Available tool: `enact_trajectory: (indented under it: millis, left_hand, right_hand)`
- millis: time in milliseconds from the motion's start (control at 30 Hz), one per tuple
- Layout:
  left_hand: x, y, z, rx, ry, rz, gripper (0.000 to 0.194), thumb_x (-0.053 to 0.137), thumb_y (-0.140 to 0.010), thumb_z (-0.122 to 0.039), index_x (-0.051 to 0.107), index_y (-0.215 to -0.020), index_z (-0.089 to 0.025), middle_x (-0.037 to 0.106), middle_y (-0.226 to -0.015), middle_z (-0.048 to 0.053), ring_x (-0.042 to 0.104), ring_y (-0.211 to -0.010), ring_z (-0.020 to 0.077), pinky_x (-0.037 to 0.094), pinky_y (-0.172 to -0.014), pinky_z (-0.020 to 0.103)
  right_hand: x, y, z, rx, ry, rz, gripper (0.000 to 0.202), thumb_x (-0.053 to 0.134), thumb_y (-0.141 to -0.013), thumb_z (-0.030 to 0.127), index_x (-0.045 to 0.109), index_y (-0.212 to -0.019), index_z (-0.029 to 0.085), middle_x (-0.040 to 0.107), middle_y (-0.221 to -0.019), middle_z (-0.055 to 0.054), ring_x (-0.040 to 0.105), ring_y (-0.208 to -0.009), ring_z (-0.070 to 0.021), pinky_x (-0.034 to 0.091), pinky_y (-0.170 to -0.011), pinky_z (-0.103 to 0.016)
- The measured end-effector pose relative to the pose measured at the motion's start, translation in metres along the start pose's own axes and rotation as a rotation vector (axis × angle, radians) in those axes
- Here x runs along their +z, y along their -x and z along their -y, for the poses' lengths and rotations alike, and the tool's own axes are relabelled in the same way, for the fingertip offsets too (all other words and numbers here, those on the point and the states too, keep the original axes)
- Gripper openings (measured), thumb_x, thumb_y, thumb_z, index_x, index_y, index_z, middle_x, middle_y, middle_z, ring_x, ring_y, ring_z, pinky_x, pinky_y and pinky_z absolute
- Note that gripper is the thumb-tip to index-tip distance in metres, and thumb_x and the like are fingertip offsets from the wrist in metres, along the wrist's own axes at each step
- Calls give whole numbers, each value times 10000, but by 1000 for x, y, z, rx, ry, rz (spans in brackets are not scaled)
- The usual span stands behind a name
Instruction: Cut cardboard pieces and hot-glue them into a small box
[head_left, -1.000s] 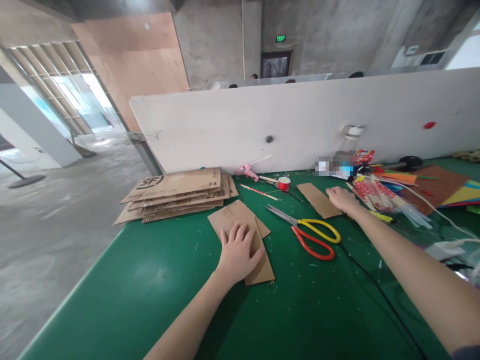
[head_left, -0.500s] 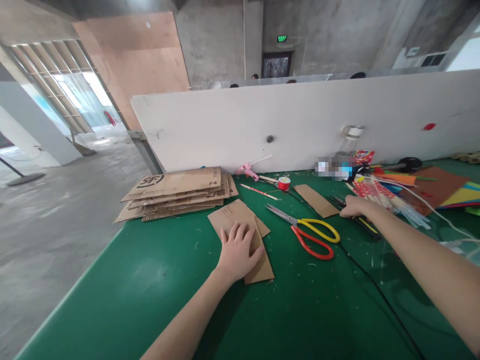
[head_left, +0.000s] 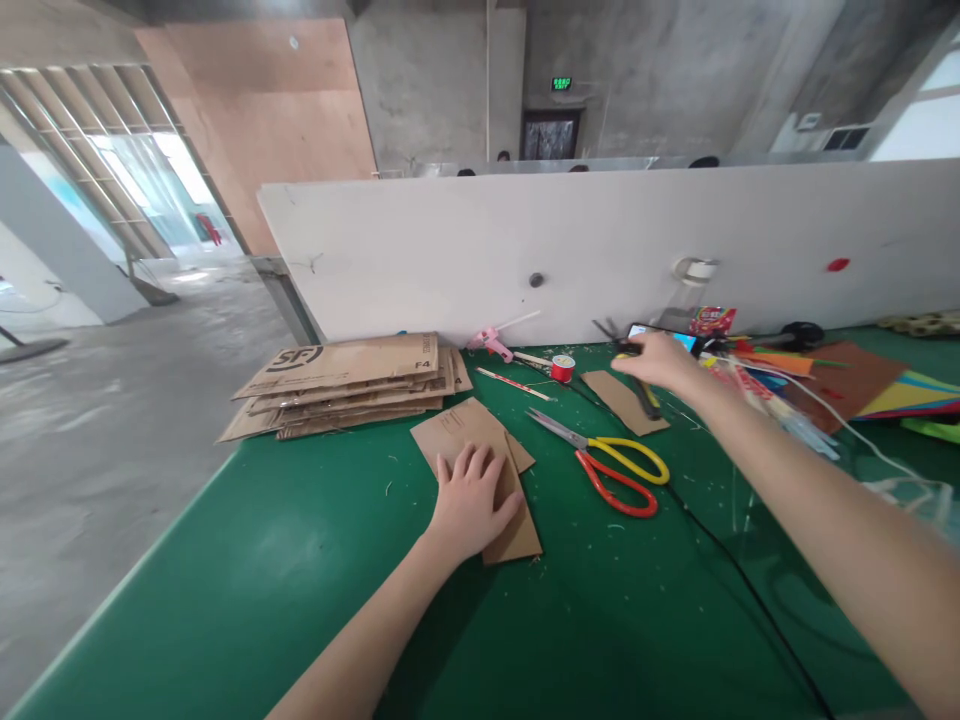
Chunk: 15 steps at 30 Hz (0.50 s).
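My left hand (head_left: 474,500) lies flat, fingers spread, on small pieces of brown cardboard (head_left: 517,540) that overlap on the green table. My right hand (head_left: 660,362) is closed around what look like pliers (head_left: 648,398) with black and yellow handles. It is raised over the far side of the table, above another cardboard strip (head_left: 619,400); the fingers hide most of the tool. Between my hands lie large scissors (head_left: 592,445) with one yellow and one red handle loop, their blades nearly together.
A stack of flattened cardboard (head_left: 352,375) stands at the back left. Behind the scissors are a pink glue gun (head_left: 491,342), a red spool (head_left: 562,368) and a patterned stick (head_left: 514,382). Coloured sheets (head_left: 911,385) and a phone (head_left: 684,340) lie right. A white panel (head_left: 420,255) borders the back.
My right hand has moved left and away from me with the black-and-yellow tool, now above the cardboard strip. My left hand remains on the cardboard. The view has shifted slightly.
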<state>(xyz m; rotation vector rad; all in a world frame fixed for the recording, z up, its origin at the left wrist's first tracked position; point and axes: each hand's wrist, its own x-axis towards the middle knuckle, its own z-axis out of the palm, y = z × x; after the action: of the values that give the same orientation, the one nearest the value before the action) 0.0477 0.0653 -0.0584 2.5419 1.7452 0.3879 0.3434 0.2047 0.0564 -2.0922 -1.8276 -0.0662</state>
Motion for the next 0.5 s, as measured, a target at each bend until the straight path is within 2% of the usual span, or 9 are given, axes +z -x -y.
enact_trajectory:
  millis: [67, 133, 200, 267, 367, 500]
  left_hand:
    - [-6, 3, -1, 42, -2, -6, 557, 368, -917, -545, 476, -1361, -226, 480, -1423, 125, 343, -1338, 366, 240, -1048, 654]
    - [-13, 5, -3, 81, 1, -22, 524, 402, -903, -565, 542, -1277, -227, 564, -1312, 122, 440, -1242, 347, 300, -1027, 594]
    - [-19, 6, -5, 87, -3, -37, 469, 392, -908, -569, 613, -1127, -218, 637, -1135, 103, 525, -1099, 312, 318, -1012, 564]
    - [-21, 5, -6, 73, -22, -41, 418, 369, -933, -524, 633, -996, -207, 654, -995, 77, 555, -991, 282, 309, -1011, 569]
    - [-20, 3, -4, 71, -54, -34, 311, 401, -940, -420, 621, -939, -200, 642, -956, 57, 546, -956, 269, 349, -979, 545]
    - [-15, 1, -2, 72, -49, -33, 257, 436, -924, -400, 607, -932, -207, 621, -979, 59, 524, -963, 266, 412, -917, 480]
  right_hand:
    - [18, 1, 37, -65, -107, 134, 374, 560, -823, 419, 688, -1091, 192, 725, -894, -43, 654, -715, -141, 462, -604, -212]
    - [40, 3, 74, -113, -164, 238, 337, 570, -806, 424, 708, -1034, 218, 729, -839, -8, 653, -663, -127, 469, -569, -194]
    - [62, 5, 108, -129, -162, 294, 315, 617, -757, 428, 729, -945, 202, 730, -814, -31, 673, -702, -163, 489, -593, -218]
    - [82, 7, 137, -114, -115, 303, 370, 658, -713, 441, 728, -934, 153, 729, -907, -111, 687, -845, -238, 512, -681, -279]
    - [105, 8, 167, -105, -42, 302, 488, 715, -674, 424, 698, -1052, 116, 680, -1095, -198, 637, -1045, -319, 500, -817, -362]
    - [124, 0, 189, -155, 10, 312, 507, 724, -727, 417, 665, -1125, 108, 628, -1186, -224, 575, -1140, -347, 486, -872, -399]
